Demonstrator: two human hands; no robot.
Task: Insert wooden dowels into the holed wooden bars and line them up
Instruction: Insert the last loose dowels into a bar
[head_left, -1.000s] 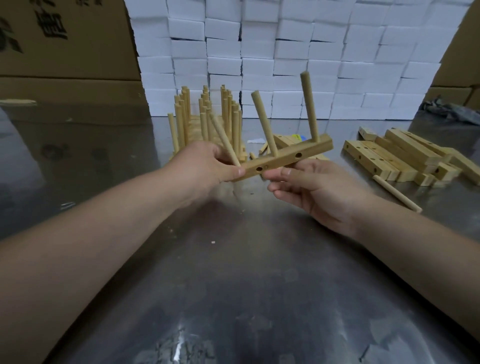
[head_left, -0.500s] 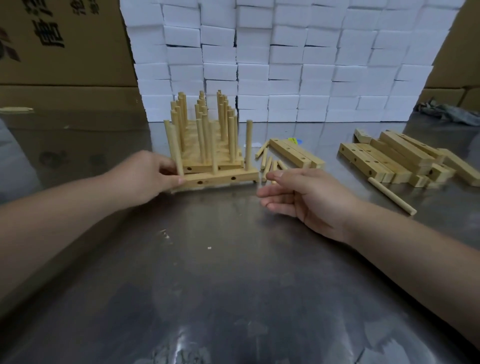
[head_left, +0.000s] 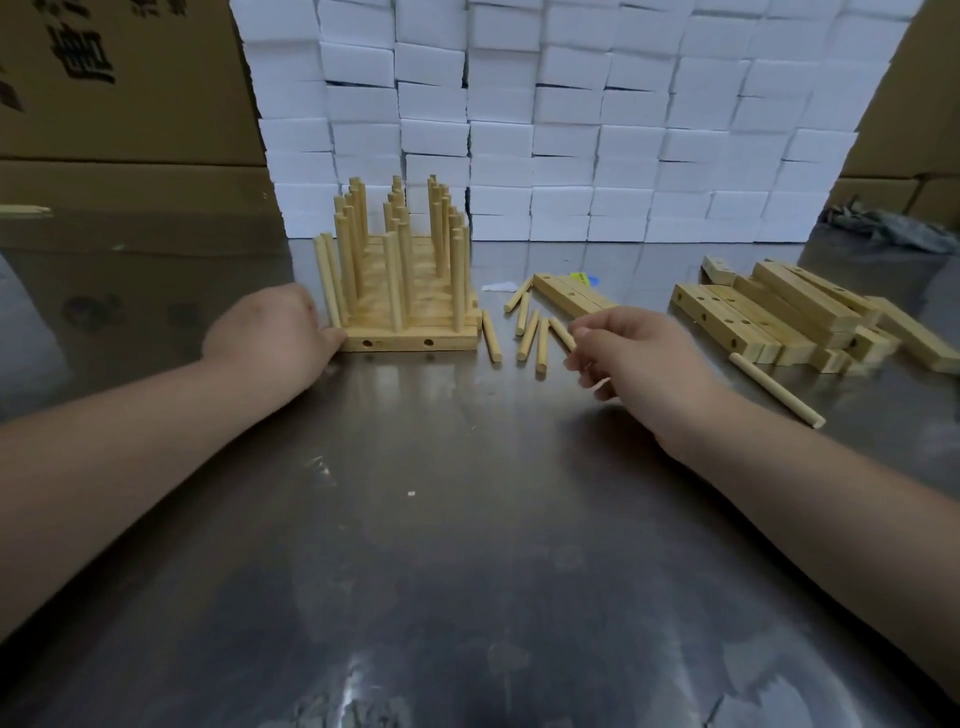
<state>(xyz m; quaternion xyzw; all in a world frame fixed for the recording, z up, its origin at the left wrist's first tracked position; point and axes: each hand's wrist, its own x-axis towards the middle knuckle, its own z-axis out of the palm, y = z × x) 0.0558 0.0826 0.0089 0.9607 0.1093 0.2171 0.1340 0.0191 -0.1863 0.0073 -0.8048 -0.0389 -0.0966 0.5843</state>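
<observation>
Left hand (head_left: 270, 338) is down on the table at the left end of the front bar (head_left: 410, 343), thumb tip right against the wood. The other fingers are hidden behind, so I cannot tell if it grips or only presses. Over on the right, the right hand (head_left: 634, 358) hovers low, fingers loosely curled, forefinger tip just at the near end of one loose dowel (head_left: 562, 332). That dowel lies flat on the table, with nothing closed round it.

The surface is a shiny steel table (head_left: 467, 519) that mirrors what stands behind. At the far side there is a wall of stacked white foam blocks (head_left: 571, 130), flanked by cardboard boxes (head_left: 104, 78) on the left. A heap of bare holed bars (head_left: 779, 317) sits to the right with a single dowel (head_left: 776, 382) just near of it. Two more bars (head_left: 571, 296) lie beyond a handful of scattered dowels (head_left: 524, 332).

The finished rack (head_left: 410, 291) stands left of centre: bars packed side by side, pegs upright in three rows. The front bar is flush against the rest, two side holes facing near, and its leftmost peg tilts slightly.
</observation>
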